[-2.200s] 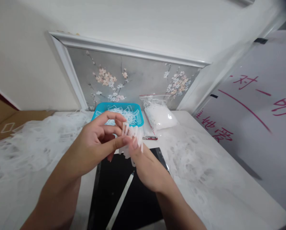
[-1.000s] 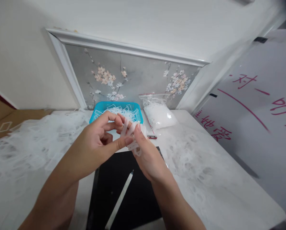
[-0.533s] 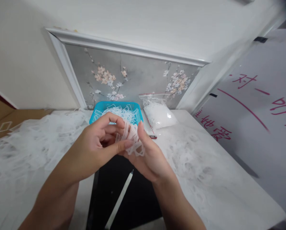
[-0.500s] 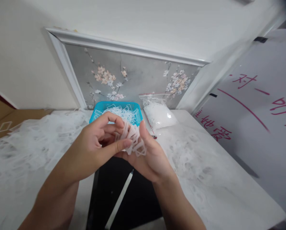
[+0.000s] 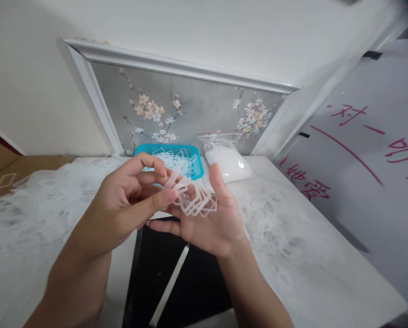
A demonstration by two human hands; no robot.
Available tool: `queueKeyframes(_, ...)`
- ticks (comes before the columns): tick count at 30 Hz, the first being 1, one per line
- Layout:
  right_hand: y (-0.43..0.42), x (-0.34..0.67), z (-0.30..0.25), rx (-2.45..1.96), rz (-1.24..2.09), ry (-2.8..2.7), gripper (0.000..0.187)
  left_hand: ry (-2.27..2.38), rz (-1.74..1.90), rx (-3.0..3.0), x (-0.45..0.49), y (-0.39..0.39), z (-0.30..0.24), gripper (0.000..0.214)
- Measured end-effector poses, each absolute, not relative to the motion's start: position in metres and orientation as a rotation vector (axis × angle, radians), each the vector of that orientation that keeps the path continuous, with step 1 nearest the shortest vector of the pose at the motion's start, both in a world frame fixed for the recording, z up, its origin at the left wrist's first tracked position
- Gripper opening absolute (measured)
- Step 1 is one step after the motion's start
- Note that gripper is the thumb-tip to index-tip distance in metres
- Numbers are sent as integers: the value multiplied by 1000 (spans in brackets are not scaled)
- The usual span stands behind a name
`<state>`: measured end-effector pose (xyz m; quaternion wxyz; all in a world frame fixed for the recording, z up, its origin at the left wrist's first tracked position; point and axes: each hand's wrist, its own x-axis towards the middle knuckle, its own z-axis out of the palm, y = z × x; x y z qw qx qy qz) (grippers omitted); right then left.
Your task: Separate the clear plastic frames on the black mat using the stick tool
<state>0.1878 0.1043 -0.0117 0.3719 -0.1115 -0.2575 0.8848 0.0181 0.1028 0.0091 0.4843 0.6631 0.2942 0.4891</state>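
Note:
A cluster of small translucent white plastic frames lies on the upturned palm of my right hand, whose fingers are spread. My left hand pinches the left end of the cluster between thumb and forefinger. Both hands hover above a black mat on the white table. A thin white strip lies across the mat.
A turquoise basket of the same frames stands at the back, beside a zip bag of white pieces. Heaps of white plastic webbing cover the table left and right. A board with red writing leans at the right.
My right hand has turned palm up and opened flat; the frames, formerly bunched between both hands, now fan out across the palm. The left hand keeps its pinch.

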Motion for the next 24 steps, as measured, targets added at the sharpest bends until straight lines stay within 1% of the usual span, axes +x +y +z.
queueKeyframes(3,104,187,-13,-290,2250,-654,79,748,1195,1618,17,103,9,20)
queueKeyframes(6,102,184,-13,-334,2178,-740,75,851,1116,1629,19,102,11,21)
queueKeyframes(10,101,179,-13,-346,2058,-884,71,943,938,1685,21,101,12,29)
queueKeyframes(14,98,175,-12,-401,1967,-949,63,948,912,1797,20,103,8,38)
queueKeyframes(17,97,174,-11,-370,1969,-976,56,973,904,1842,20,104,7,36)
queueKeyframes(19,97,174,-11,-352,1977,-970,55,977,914,1852,21,104,8,33)
queueKeyframes(24,99,178,-13,-330,2027,-938,63,956,981,1795,22,102,12,24)
